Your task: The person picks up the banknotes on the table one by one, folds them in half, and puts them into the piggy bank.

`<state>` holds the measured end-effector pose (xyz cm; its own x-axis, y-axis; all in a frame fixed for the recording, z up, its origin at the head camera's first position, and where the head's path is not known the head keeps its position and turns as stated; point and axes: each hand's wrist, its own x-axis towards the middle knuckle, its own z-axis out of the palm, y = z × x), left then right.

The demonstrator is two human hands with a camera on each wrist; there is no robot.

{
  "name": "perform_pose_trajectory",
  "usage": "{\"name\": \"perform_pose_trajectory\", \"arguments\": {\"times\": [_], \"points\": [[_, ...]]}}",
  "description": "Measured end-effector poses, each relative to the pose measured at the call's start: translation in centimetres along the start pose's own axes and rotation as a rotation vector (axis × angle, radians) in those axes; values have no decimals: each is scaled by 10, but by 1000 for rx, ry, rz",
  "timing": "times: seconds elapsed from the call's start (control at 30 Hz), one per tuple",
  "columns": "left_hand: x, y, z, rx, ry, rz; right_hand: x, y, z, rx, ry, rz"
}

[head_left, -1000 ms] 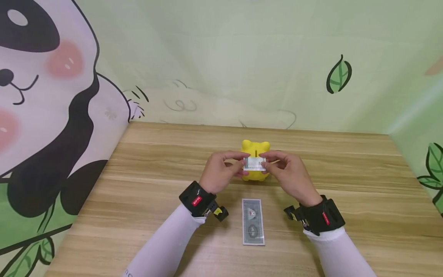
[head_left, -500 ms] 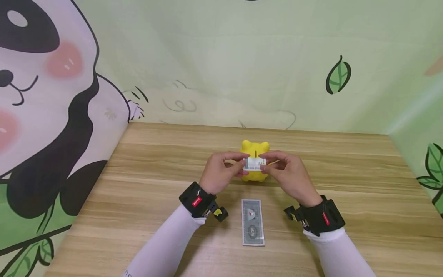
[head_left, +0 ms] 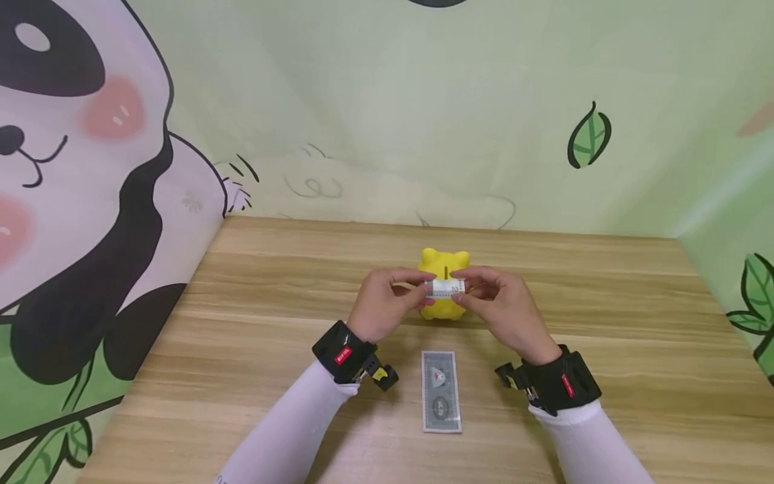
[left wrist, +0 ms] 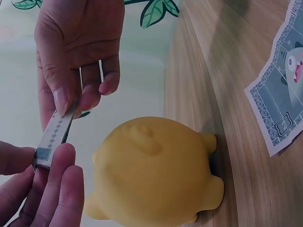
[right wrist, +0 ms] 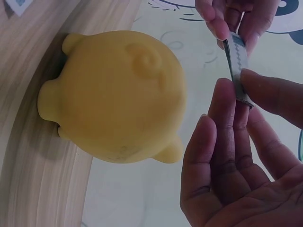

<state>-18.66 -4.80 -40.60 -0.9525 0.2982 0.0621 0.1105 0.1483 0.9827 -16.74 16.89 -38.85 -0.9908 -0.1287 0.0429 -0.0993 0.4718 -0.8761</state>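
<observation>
Both hands pinch a folded banknote (head_left: 443, 288) by its two ends, in front of and above the yellow piggy bank (head_left: 443, 310). My left hand (head_left: 387, 302) has its end between thumb and fingers, and my right hand (head_left: 508, 312) grips the other end the same way. From the left wrist view, the folded banknote (left wrist: 52, 137) is a narrow strip with a slightly parted edge. The piggy bank's slot (head_left: 446, 272) shows just beyond the note. In the right wrist view the piggy bank (right wrist: 118, 99) stands on its feet, apart from the fingers.
A second banknote (head_left: 441, 392), grey-blue and unfolded, lies on the wooden table (head_left: 272, 282) between the forearms. Behind the table rises a backdrop (head_left: 387, 134) printed with a panda and leaves. Each wrist wears a black camera band (head_left: 345, 351).
The banknote between my hands has become narrower as the fingers fold it over. Both hands stay almost in place, and the view has tilted up slightly.
</observation>
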Motion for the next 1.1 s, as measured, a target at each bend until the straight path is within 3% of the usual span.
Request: {"name": "perform_pose_trajectory", "arguments": {"times": [0.6, 1.1], "points": [[-6, 0, 2, 44, 29, 21, -4, 3, 4, -31, -7, 10], [-2, 0, 1, 37, -13, -10, -2, 1, 5, 19, -41, -19]]}}
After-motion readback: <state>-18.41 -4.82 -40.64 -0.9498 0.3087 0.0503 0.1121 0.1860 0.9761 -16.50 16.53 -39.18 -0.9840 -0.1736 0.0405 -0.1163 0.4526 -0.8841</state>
